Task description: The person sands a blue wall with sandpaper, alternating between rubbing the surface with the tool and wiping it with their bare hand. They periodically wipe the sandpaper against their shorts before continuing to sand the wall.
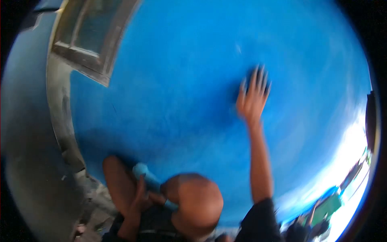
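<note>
My right hand [253, 100] reaches up to the blue wall [181, 80], palm toward it, fingers stretched out with small gaps between them. A dark shadow on the wall surrounds the fingers. Low in the view, between my bent knees, my left hand [141, 194] is closed around a long light blue object [150, 179] with a rounded end. That object lies slanted, its lower part partly hidden behind the hand and a knee, and blur hides its kind.
A wooden-framed window [82, 60] is set in the wall at upper left. Beside it stands a grey surface [28, 121]. Broken masonry [96, 195] lies low on the left. At lower right are a green panel [327, 209] and a blurred person [300, 230].
</note>
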Tool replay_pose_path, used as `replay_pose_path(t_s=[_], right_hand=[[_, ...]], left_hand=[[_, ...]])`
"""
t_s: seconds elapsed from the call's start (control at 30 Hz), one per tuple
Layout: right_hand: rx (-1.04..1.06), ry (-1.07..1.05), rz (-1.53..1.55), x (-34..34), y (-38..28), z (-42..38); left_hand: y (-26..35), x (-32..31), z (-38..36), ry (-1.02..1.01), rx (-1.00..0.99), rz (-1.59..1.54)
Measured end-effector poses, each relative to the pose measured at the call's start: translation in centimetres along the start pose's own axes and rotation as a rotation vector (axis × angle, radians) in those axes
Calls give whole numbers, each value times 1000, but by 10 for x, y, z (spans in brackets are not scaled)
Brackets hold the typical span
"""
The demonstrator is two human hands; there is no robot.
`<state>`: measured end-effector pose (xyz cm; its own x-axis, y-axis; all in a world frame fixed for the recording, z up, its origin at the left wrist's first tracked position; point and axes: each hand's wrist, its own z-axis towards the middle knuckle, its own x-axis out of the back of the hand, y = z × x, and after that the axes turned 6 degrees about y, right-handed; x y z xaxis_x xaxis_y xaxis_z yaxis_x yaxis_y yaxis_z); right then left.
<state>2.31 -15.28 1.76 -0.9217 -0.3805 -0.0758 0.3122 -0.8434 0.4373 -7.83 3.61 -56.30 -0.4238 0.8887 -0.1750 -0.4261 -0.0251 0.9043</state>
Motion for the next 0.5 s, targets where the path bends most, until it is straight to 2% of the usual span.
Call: replay_pose_path(t_s=[0.03,0.07,0.1,0.13,0.17,0.23,0.27,0.33,0.43,0.5], right_hand=[[-13,97,-61,-12,25,19],[264,150,-362,-15,61,28],[97,88,-247,-16,72,40],[-303,-104,16,15,38,49],[-331,-85,-12,12,28,19],[-272,9,-16,10,14,-29],[-195,59,11,21,2,-77],[-332,-174,26,49,-39,-168],[-420,-150,-65,52,-11,-174],[-344,193,-144,39,50,-109]], left_hand=[[-3,17,-18,-64,-236,130],[-25,26,-9,-89,-242,234],[-20,33,-2,-104,-218,263],[-4,32,-1,-108,-195,290],[19,36,-17,-145,-160,343],[94,22,-15,-279,185,-183],[92,16,-11,-287,217,-210],[57,25,-12,-263,190,-108],[24,31,-18,-218,204,-63],[32,43,-21,-186,277,-61]])
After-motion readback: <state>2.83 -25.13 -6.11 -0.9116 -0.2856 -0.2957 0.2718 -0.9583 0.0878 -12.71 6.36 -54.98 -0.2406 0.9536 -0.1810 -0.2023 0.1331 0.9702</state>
